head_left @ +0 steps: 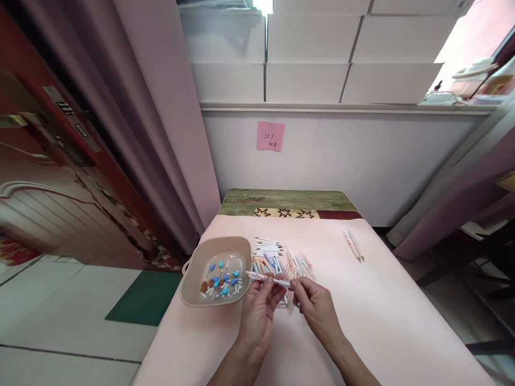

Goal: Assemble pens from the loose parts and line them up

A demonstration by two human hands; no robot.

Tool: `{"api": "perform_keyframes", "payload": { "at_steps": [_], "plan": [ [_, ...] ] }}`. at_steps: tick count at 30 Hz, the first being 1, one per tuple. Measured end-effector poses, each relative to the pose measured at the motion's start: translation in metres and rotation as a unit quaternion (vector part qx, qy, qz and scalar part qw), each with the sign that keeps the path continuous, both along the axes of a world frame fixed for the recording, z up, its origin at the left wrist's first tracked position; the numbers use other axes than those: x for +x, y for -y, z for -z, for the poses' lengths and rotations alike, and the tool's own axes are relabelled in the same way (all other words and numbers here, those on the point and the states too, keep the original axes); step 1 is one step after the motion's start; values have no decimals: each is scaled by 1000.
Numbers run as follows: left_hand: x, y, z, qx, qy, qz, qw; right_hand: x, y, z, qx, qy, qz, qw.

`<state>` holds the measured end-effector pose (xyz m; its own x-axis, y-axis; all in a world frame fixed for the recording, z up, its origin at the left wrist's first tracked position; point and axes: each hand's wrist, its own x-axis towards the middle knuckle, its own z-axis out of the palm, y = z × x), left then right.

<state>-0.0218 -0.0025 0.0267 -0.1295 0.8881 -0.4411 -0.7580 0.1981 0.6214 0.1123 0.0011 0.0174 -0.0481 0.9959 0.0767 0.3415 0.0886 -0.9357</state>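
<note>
Both of my hands are on one slim, pale pen [277, 280] above the near middle of the table. My left hand [261, 300] is closed around its patterned left part. At the other end, the fingers of my right hand [314, 300] pinch the pen. Behind and beneath them lie pen parts: dark-tipped refills [269, 245] in a row, coloured barrels [265, 262] and clear patterned tubes [306, 262]. To the left stands a beige basin [187, 292] with blue, brown and white small pieces inside.
Two assembled-looking pens [354, 246] lie apart at the right of the pink-covered table [386, 311]. A pink note [271, 136] is stuck to the wall behind. A curtain and a door stand at the left.
</note>
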Motion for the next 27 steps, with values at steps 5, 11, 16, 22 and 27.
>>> {"api": "perform_keyframes", "payload": {
  "at_steps": [5, 11, 16, 22, 27],
  "plan": [
    [-8, -21, 1, -14, 13, -11, 1000, -6, -16, -7, 129, 11, 4, 992],
    [-11, -39, 1, -10, 7, -18, 1000, -6, -35, -1, 7, -18, -2, 1000],
    [-12, -49, 0, -4, -4, -7, 1000, -8, -45, 2, -58, -32, -22, 998],
    [-11, -54, -1, -2, -9, -14, 1000, -7, -52, -1, -37, -50, -23, 998],
    [-12, -56, 0, -12, -12, -21, 1000, -6, -53, -2, -53, -70, -15, 996]
  ]
}}
